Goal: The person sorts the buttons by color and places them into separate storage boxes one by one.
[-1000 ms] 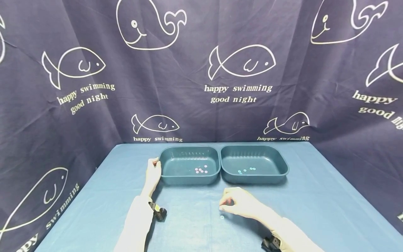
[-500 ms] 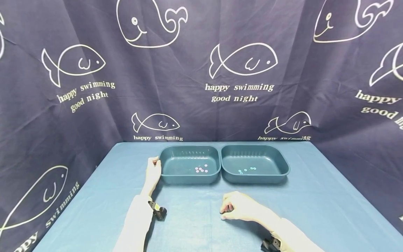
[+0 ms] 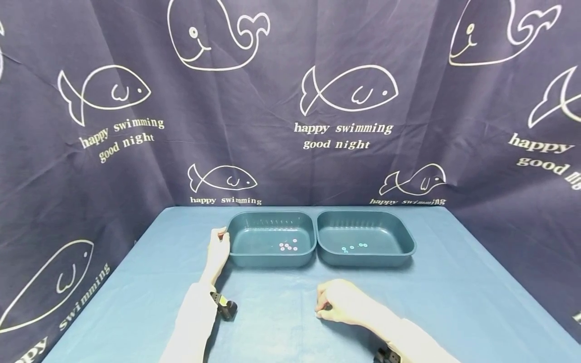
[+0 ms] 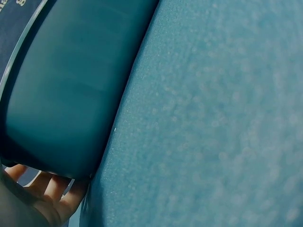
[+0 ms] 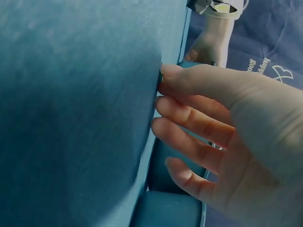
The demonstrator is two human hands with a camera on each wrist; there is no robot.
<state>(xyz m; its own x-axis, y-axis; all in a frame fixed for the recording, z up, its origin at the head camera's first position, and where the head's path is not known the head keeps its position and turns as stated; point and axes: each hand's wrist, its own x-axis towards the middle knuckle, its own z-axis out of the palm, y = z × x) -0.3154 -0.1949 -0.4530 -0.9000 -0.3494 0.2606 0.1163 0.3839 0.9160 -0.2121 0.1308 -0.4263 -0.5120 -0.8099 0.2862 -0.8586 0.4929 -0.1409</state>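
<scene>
In the head view my left hand (image 3: 219,248) rests against the left end of the left teal tray (image 3: 272,260). The left wrist view shows its fingers (image 4: 57,188) fairly straight along the tray's end wall, tips partly hidden. My right hand (image 3: 341,302) is low over the cloth in front of the trays. Its thumb and index finger (image 5: 173,71) meet, pinching a small pale-blue button-like piece (image 3: 317,316), mostly covered by the fingertips; the other fingers are loosely bent. Several pink button-like pieces (image 3: 286,245) lie in the left tray.
Beside the left tray stands a matching right tray (image 3: 367,260), holding several light-blue button-like pieces (image 3: 351,247). Both stand towards the back of the table with its blue cloth (image 3: 272,312). A dark curtain (image 3: 281,141) with white fish drawings hangs behind and at the sides.
One second ago the pale-blue button-like piece lay visible just below my right fingertips. That hand has lowered and its fingertips have closed over the piece. The left hand stays at the tray.
</scene>
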